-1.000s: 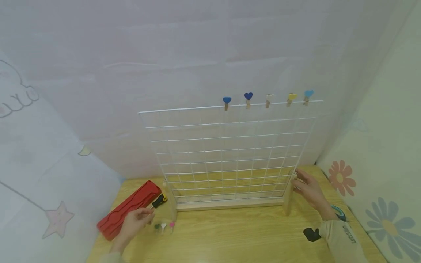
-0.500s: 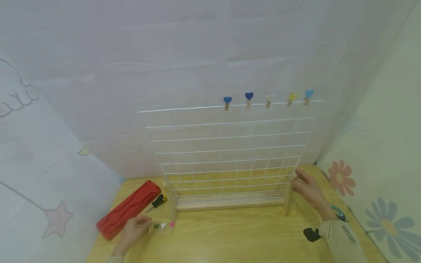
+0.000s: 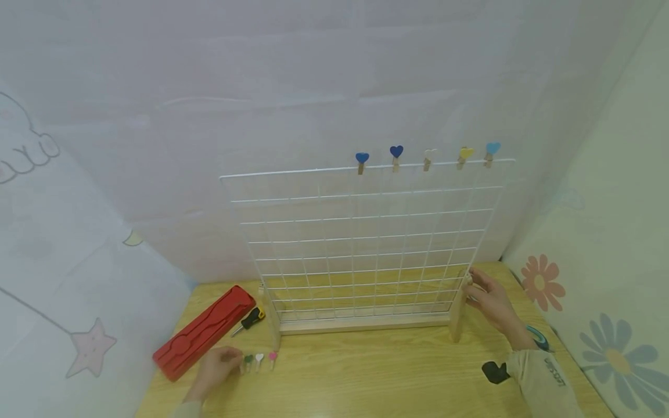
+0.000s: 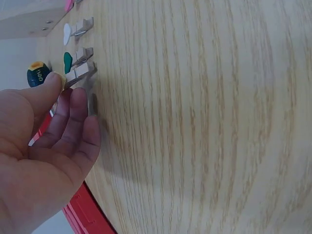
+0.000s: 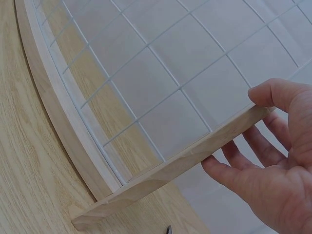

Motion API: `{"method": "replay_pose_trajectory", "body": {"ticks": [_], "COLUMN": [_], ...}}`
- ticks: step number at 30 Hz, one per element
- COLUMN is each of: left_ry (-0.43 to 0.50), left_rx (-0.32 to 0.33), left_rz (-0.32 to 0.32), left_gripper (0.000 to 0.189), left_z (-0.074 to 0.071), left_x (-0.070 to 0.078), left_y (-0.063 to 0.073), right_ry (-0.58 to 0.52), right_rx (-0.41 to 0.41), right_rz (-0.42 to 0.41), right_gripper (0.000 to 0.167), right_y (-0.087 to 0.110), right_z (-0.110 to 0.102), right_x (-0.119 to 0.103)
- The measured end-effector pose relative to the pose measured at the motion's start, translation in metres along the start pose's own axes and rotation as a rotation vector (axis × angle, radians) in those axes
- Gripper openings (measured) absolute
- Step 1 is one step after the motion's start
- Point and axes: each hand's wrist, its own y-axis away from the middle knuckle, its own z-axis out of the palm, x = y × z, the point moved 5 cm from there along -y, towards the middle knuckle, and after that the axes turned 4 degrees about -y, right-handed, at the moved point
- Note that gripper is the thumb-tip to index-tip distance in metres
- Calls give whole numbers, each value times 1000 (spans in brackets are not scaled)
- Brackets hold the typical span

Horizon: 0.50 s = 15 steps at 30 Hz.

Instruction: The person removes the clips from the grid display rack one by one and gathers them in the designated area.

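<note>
Since left hand point(image 3: 214, 370) (pinching clip point(image 4: 83, 70)) lowered, screwdriver point(image 3: 250, 320) shows whole.

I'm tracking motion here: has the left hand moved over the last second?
Yes: judged against the screwdriver in the head view, the left hand has shifted down the picture.

A pale wood-grain desk point(image 3: 376, 377) carries a long red moulded tray point(image 3: 204, 334) at left, a black-and-yellow screwdriver point(image 3: 251, 319) beside it, and a row of three small wooden clothespins point(image 3: 259, 360) topped with green, white and pink hearts. A light wooden stand point(image 3: 366, 323) rests farther back; at right lie a black object point(image 3: 494, 373) and a partly hidden teal-and-black item point(image 3: 538, 337).
</note>
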Motion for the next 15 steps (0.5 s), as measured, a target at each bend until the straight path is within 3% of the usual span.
{"method": "replay_pose_trajectory", "body": {"ticks": [6,15], "left_ry": [-81,-104], "left_rx": [6,3], "left_rz": [32,52], "left_gripper": [4,5], "left_z": [2,3], "left_x": [-9,-14], "left_y": [-5,-10], "right_ry": [-1,3], "right_rx": [4,13], "right_rz": [-7,-8], "right_gripper": [71,70], "right_y": [0,-1], "right_z": [0,0], "right_x": [0,1]}}
